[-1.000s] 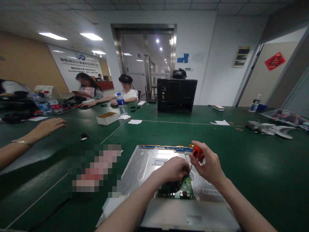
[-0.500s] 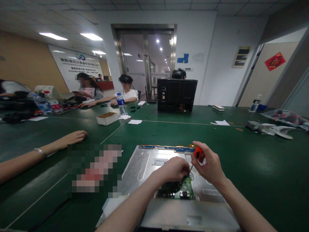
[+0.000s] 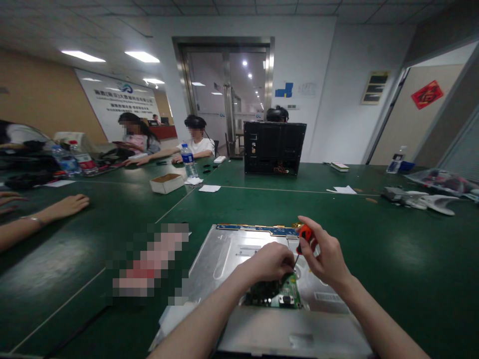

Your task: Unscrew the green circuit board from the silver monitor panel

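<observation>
A screwdriver [image 3: 305,238] with a red and black handle is in my right hand [image 3: 325,254], gripped between thumb and fingers. Its thin shaft slants down to the green circuit board [image 3: 290,291], beside my left hand's fingertips. My left hand [image 3: 275,262] is closed, its fingers bent down at the shaft's tip; whatever they pinch is hidden. Under both hands lies a silver metal display panel [image 3: 224,259], flat on the table. Along the panel's far edge runs a blue circuit strip [image 3: 258,230]. The screw or hole at the tip is too small to make out.
On the green table [image 3: 411,279], a black monitor casing [image 3: 275,149] stands upright at the back. Left of it are a small open box [image 3: 167,183] and a water bottle [image 3: 189,162]. Another person's hand [image 3: 71,207] rests at the left. Metal parts [image 3: 415,199] lie right.
The screwdriver handle has turned slightly in my right hand, whose fingers have shifted. My left hand stays in place. The other person's arm at the left has drawn back leftward.
</observation>
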The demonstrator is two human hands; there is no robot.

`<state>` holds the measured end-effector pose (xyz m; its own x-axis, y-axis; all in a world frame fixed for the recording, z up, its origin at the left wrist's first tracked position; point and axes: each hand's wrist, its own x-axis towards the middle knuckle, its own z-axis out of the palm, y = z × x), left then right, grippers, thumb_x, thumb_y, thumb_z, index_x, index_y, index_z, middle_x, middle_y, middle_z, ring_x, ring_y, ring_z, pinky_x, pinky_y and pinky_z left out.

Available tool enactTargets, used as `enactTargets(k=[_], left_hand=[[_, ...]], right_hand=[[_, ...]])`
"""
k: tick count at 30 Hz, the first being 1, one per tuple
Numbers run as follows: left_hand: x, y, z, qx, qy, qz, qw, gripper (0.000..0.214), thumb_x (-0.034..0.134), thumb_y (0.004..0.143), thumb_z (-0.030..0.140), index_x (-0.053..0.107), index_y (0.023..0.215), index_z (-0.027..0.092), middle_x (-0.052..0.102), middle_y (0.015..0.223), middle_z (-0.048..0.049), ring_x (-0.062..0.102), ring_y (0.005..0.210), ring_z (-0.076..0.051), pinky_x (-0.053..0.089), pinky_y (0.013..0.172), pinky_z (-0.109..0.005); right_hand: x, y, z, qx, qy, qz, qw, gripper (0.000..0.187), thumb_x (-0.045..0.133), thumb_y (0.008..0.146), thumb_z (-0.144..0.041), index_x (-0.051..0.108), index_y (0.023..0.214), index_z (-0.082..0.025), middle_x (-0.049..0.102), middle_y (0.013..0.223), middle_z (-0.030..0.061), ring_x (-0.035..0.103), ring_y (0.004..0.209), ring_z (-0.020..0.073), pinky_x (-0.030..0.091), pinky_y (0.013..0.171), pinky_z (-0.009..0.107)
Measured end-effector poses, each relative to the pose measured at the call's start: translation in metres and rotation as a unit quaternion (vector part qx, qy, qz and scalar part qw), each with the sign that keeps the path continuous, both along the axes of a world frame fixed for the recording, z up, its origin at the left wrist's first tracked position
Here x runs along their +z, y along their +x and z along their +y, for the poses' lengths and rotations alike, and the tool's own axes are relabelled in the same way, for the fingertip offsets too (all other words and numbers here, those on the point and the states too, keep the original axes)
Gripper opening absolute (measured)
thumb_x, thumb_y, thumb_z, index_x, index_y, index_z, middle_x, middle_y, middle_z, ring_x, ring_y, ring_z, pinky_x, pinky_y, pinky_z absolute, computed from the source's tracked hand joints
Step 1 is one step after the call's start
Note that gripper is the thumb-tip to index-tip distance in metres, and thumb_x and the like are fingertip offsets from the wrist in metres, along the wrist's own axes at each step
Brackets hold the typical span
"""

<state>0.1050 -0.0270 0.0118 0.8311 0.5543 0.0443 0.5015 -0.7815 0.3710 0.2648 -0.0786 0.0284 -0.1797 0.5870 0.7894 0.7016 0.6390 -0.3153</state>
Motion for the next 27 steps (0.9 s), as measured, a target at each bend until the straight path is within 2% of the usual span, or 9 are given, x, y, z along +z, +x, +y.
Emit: enactTargets(k=[6,10,15,22,27], left_hand=[[-0.0003,-0.0002,0.0004,-0.006,0.003,-0.004,1.000,0.015,0.060,0.073,0.013,0.072,0.082,0.017,0.072,0.080,-0.0049,0.063,0.072,-0.018,0.042,0.064,-0.023],[-0.0007,-0.0002,0.0006,0.001,-0.001,-0.002,1.000,0.013,0.061,0.073,0.014,0.072,0.080,0.018,0.072,0.078,-0.0040,0.062,0.071,-0.018,0.041,0.062,-0.023],[-0.0008,-0.0003,0.0006,0.004,-0.005,-0.004,1.000,0.013,0.061,0.073,0.013,0.071,0.079,0.018,0.071,0.078,-0.0032,0.061,0.070,-0.017,0.039,0.060,-0.022],[-0.0018,0.0003,0.0009,0.000,0.002,0.000,1.000,0.014,0.061,0.073,0.013,0.072,0.080,0.018,0.072,0.079,-0.0044,0.063,0.072,-0.018,0.042,0.064,-0.023],[-0.0031,0.0004,0.0015,0.002,-0.005,-0.001,1.000,0.013,0.061,0.074,0.015,0.072,0.082,0.018,0.072,0.080,-0.0047,0.063,0.073,-0.019,0.043,0.065,-0.023]], right_hand=[[0.0001,-0.0016,0.0017,-0.021,0.037,-0.004,0.999,0.032,0.049,0.087,-0.021,0.047,0.119,-0.018,0.055,0.065,-0.0036,0.049,0.046,0.0086,0.040,0.044,0.020],[-0.0029,-0.0008,0.0049,-0.044,0.063,-0.012,0.997,0.032,0.054,0.086,-0.028,0.049,0.116,-0.018,0.051,0.060,-0.0057,0.047,0.044,0.0087,0.038,0.044,0.020],[-0.0047,0.0004,0.0048,-0.032,0.041,-0.015,0.999,0.036,0.054,0.087,-0.034,0.049,0.118,-0.018,0.051,0.060,-0.0052,0.046,0.045,0.0093,0.038,0.045,0.020],[-0.0025,0.0017,-0.0002,0.008,-0.041,0.014,0.999,0.047,0.041,0.088,-0.024,0.036,0.134,-0.016,0.061,0.076,0.0017,0.052,0.051,0.0115,0.043,0.046,0.023],[-0.0014,-0.0004,0.0017,-0.015,0.001,0.010,1.000,0.042,0.047,0.086,-0.023,0.043,0.127,-0.018,0.058,0.068,-0.0024,0.051,0.047,0.0099,0.043,0.046,0.021]])
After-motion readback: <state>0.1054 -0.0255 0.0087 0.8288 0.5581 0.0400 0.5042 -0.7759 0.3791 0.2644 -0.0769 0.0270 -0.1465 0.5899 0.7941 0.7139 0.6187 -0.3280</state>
